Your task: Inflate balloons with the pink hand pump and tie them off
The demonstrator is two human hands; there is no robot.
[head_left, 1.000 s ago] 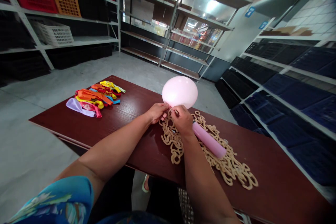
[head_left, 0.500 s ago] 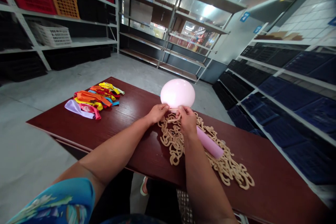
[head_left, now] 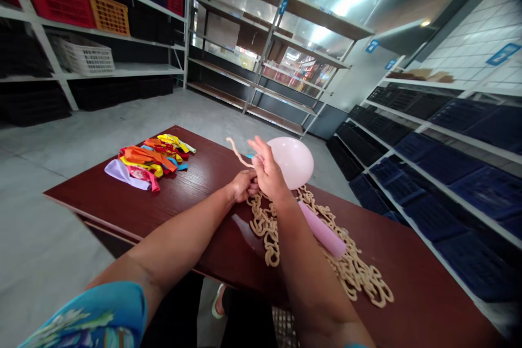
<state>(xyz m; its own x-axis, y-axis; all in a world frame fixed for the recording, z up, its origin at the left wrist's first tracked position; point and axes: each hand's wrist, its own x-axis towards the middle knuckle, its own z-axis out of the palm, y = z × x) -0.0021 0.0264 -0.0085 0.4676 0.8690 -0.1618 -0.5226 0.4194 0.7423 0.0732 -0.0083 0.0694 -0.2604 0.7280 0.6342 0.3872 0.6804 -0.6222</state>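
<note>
The inflated pale pink balloon [head_left: 290, 163] is upright at the far edge of the table, partly behind my hands. Closed at its lower left, my left hand [head_left: 245, 185] grips near the neck, which the fingers hide. My right hand [head_left: 269, 174] is raised in front of the balloon with its fingers stretched upward. Between its thumb and palm runs a beige cord [head_left: 237, 153], whose free end sticks out to the upper left. More beige cord [head_left: 269, 228] lies in a tangled heap below, with a pink tube [head_left: 323, 229] on top, partly behind my right forearm.
Several colourful flat balloons [head_left: 149, 160] lie piled on the left of the dark red table [head_left: 196, 174]. Shelves with red, orange and white crates [head_left: 89, 58] stand at left. A metal rack [head_left: 261, 65] is behind, and dark blue crates [head_left: 411, 190] fill shelves at right.
My right hand has turned, its fingers now extended, and the cord's end has swung up to the left. The balloon has shifted slightly right and down in view. My left hand stays close by.
</note>
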